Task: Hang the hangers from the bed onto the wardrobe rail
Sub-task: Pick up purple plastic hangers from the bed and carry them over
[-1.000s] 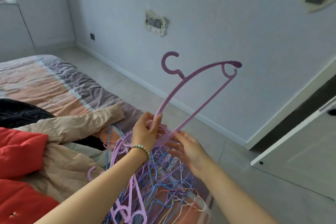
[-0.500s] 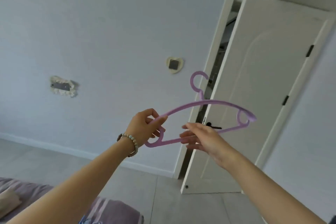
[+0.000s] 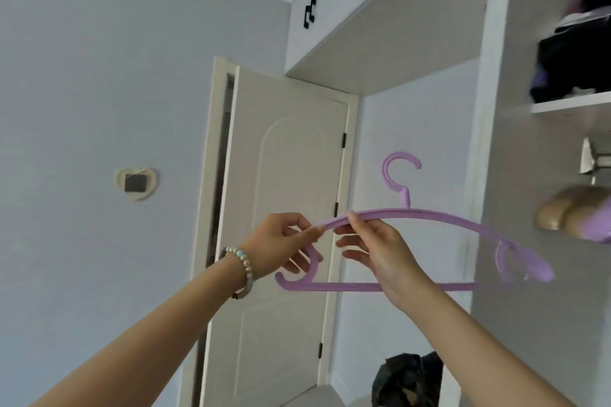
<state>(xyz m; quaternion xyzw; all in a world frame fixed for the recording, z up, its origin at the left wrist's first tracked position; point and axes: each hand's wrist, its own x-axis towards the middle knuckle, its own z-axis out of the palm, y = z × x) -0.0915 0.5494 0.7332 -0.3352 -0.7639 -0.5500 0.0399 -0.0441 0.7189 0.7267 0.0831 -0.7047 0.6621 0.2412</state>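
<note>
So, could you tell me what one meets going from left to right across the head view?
Heart-shaped wall plaque → beaded bracelet → left hand → right hand → wardrobe shelf; the purple hanger spans both hands.

Soft, even daylight is cast across the room; shadows are faint. Motion blur is seen toward the right edge, where the shelf is smeared.

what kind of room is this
Most likely a bedroom, at a built-in wardrobe: an open shelf stacked with dark clothes, a white panelled door ajar nearby, and a purple hanger held up by the left hand and right hand.
</note>
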